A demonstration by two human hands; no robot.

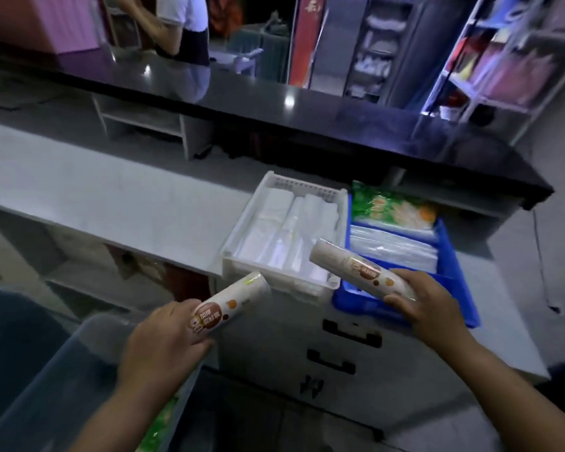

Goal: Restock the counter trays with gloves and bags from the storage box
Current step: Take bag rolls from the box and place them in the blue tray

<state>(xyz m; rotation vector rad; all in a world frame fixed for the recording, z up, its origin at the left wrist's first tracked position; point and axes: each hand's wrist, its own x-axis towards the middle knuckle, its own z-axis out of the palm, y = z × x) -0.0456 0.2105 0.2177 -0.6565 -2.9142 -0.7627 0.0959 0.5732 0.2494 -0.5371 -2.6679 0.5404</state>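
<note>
Grey work counter (111,197) runs beneath a raised black glossy bar top (274,106), with a white tray (238,233) sitting at the counter's near edge. Folded white plastic bags (287,230) fill the white tray. Touching the right side of the white tray is a blue tray (450,256), which holds a stack of clear bags (395,249) and, at its far end, a green printed packet (388,207).

The person's two hands are apart, each wrapped around a roll of plastic bags with a white and brown label. The left hand (163,340) grips the left roll (238,298) in front of the white tray, the roll's far end close to the tray's near left corner. The right hand (428,298) grips the right roll (349,265) at the white tray's near right corner, with the roll slanting across the seam between the two trays and its far end above the white tray.

Below the white tray stands a grey drawer unit (349,367) with black handles. Left of and nearer than the white tray is a translucent storage box (79,347), with something green (160,422) showing inside, too blurred to name. Beyond the bar top, far behind the white tray, a person in a white shirt (180,27) leans on the bar.
</note>
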